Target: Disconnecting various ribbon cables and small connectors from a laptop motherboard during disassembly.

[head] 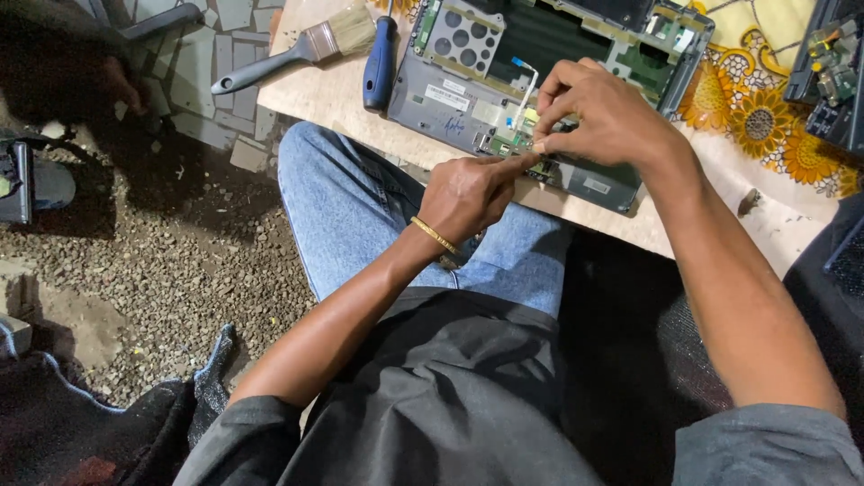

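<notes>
An opened grey laptop chassis [450, 99] lies on a pale table [333, 90], its inner boards and a white ribbon cable [525, 90] exposed. My left hand [468, 193] points its index finger at a small green board [508, 146] near the chassis's front edge. My right hand [603, 112] pinches something small at that same spot, fingertip to fingertip with the left; what it pinches is too small to tell. A gold bangle [435, 236] sits on my left wrist.
A paintbrush [297, 49] and a blue-handled tool [380, 63] lie left of the chassis. A sunflower-patterned cloth [765, 117] covers the table's right side, with more electronics [832, 63] at the far right. Gravel ground [180, 270] and broken tiles lie to the left.
</notes>
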